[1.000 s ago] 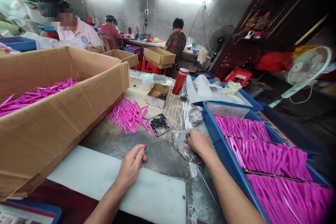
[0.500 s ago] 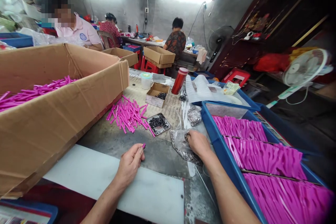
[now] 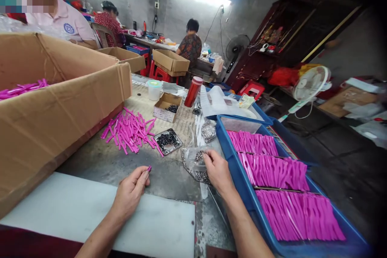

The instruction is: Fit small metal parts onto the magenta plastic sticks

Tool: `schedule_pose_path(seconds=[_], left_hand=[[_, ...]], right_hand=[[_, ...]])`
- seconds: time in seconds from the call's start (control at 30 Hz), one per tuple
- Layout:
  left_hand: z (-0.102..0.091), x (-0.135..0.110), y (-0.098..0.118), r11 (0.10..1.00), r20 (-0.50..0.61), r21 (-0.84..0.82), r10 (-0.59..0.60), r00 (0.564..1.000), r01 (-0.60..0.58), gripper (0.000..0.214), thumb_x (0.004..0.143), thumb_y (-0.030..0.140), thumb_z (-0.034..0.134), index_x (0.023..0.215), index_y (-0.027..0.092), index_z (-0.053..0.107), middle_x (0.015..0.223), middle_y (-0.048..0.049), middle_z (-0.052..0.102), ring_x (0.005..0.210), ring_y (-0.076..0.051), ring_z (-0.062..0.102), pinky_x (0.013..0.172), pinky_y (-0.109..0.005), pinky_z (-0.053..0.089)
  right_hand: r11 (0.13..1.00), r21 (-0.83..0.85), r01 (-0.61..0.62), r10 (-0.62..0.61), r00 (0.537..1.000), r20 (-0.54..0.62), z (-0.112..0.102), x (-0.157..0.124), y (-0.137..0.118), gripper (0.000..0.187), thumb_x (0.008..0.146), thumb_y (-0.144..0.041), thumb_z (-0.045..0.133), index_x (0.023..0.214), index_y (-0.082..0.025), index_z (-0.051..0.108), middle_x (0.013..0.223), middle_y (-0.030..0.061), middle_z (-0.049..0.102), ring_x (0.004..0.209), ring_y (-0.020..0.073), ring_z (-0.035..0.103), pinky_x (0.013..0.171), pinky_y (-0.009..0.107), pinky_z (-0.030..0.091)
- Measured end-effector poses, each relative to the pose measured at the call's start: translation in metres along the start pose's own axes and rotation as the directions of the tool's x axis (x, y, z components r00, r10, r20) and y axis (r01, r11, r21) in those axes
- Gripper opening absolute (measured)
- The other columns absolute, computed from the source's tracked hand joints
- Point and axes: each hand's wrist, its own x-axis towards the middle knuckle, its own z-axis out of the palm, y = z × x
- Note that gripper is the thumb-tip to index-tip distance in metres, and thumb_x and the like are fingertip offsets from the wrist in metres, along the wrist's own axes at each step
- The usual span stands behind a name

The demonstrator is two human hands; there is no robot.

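Observation:
My left hand [image 3: 133,187] is closed above the front of the table, near the edge of the pale board [image 3: 75,205]. A short tip of a magenta plastic piece [image 3: 149,168] sticks out between its thumb and forefinger; the rest is hidden in the fist. My right hand [image 3: 219,171] is at the clear plastic bag [image 3: 193,165] of small shiny metal parts, its fingers bent together at the bag's contents. Whatever those fingertips pinch cannot be made out. Beyond the hands lie a pile of magenta plastic sticks [image 3: 128,129] and a small tray [image 3: 168,142] of black parts.
A large cardboard box [image 3: 60,109] with magenta sticks stands on the left. At the right, a blue crate [image 3: 250,205] holds rows of magenta pieces. Farther back are a small carton [image 3: 165,115], a red flask [image 3: 193,92], a lidded tub [image 3: 154,90] and several seated people.
The camera view has turned to the right, so everything appears farther left. My left hand keeps the magenta piece, and my right hand stays at the bag with its fingers drawn together.

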Motion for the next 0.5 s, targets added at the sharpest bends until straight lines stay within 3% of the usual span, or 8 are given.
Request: schedule_pose_path(seconds=[0.13, 0.3, 0.4, 0.5], left_hand=[[0.000, 0.000, 0.001, 1.000, -0.002, 0.030, 0.007, 1.000, -0.007, 0.025, 0.075, 0.040, 0.042, 0.080, 0.018, 0.053, 0.055, 0.0039, 0.048, 0.041, -0.009, 0.039, 0.040, -0.018, 0.032], [0.000, 0.000, 0.002, 1.000, -0.006, 0.015, -0.005, 1.000, 0.005, 0.025, 0.075, 0.039, 0.043, 0.081, 0.017, 0.053, 0.055, 0.0037, 0.048, 0.040, -0.008, 0.038, 0.040, -0.018, 0.031], [0.001, -0.001, 0.001, 1.000, -0.006, 0.023, 0.006, 1.000, -0.006, 0.023, 0.076, 0.038, 0.043, 0.082, 0.017, 0.053, 0.056, 0.0036, 0.048, 0.041, -0.008, 0.038, 0.040, -0.018, 0.031], [0.001, -0.001, 0.000, 1.000, -0.011, 0.023, 0.018, 1.000, -0.018, 0.022, 0.076, 0.036, 0.042, 0.082, 0.017, 0.052, 0.056, 0.0038, 0.048, 0.040, -0.008, 0.038, 0.040, -0.018, 0.031]], right_hand=[[0.988, 0.064, 0.138, -0.146, 0.979, 0.143, 0.009, -0.030, -0.010, 0.017, 0.077, -0.020, 0.038, 0.069, -0.017, 0.053, 0.065, 0.0018, 0.057, 0.063, 0.0141, 0.052, 0.056, 0.022, 0.038], [0.951, -0.131, 0.280, -0.230, 0.923, 0.309, 0.036, -0.057, -0.009, 0.014, 0.075, -0.014, 0.044, 0.071, -0.016, 0.057, 0.069, 0.0053, 0.057, 0.066, 0.0170, 0.053, 0.061, 0.025, 0.039], [0.945, -0.134, 0.298, -0.233, 0.903, 0.361, 0.037, -0.058, -0.007, 0.016, 0.076, -0.014, 0.044, 0.074, -0.016, 0.059, 0.071, 0.0056, 0.057, 0.068, 0.0167, 0.053, 0.064, 0.025, 0.040], [0.975, -0.022, 0.223, -0.195, 0.894, 0.403, 0.025, -0.052, -0.006, 0.018, 0.077, -0.013, 0.043, 0.080, -0.016, 0.060, 0.074, 0.0051, 0.060, 0.071, 0.0147, 0.055, 0.066, 0.023, 0.040]])
